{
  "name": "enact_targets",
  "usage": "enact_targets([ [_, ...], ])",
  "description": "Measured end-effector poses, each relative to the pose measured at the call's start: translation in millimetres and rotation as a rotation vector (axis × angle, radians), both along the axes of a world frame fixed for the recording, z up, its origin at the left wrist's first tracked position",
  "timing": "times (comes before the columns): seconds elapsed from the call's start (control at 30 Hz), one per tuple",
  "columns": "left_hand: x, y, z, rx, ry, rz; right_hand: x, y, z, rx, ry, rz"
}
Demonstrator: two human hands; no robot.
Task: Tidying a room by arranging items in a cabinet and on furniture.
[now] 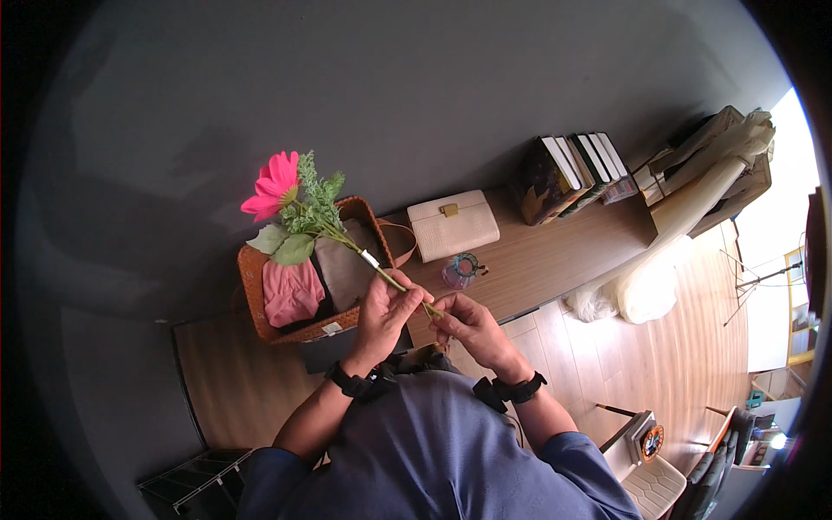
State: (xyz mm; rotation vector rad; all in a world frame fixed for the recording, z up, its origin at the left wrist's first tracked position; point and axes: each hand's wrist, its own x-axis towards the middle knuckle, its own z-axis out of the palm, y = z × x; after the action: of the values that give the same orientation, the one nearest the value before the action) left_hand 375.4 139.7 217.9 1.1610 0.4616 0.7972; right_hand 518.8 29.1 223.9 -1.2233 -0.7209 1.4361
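A bunch of artificial flowers (299, 212) with one big pink bloom, feathery green sprigs and broad leaves leans up and to the left. A small white tag wraps its stems. My left hand (386, 308) closes around the stems below that tag. At the lower stem ends, my right hand (468, 325) pinches with thumb and fingers. Just beyond my hands, a small glass vase (461, 270) with a bluish rim stands on the wooden cabinet top (537, 260). The flower heads hang over a woven brown basket (251, 286) holding folded pink and grey cloth.
Behind the vase lies a cream handbag (453, 224) with a gold clasp. Several upright books (555, 178) stand farther right. Cream fabric (628, 290) drapes to the floor past the cabinet's end. A pale chair (654, 485) is at lower right, and a grey wall backs the cabinet.
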Motion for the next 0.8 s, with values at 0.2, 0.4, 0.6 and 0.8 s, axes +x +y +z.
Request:
enact_targets([
  [0.2,1.1,-1.1,-1.2,0.014,0.027,-0.013,-3.2,-0.5,-2.0,0.040,-0.033,-0.032],
  [0.4,3.2,-2.7,-1.0,0.116,0.024,-0.011,-3.4,0.1,-1.4,0.027,-0.044,-0.025],
  [0.6,0.7,-2.1,0.5,0.127,0.053,-0.005,-1.7,-0.9,-3.8,0.038,-0.018,-0.052],
  [0.8,1.2,-1.8,-7.2,0.082,0.173,0.084,1.6,-2.8,-6.5,0.027,0.054,-0.116],
])
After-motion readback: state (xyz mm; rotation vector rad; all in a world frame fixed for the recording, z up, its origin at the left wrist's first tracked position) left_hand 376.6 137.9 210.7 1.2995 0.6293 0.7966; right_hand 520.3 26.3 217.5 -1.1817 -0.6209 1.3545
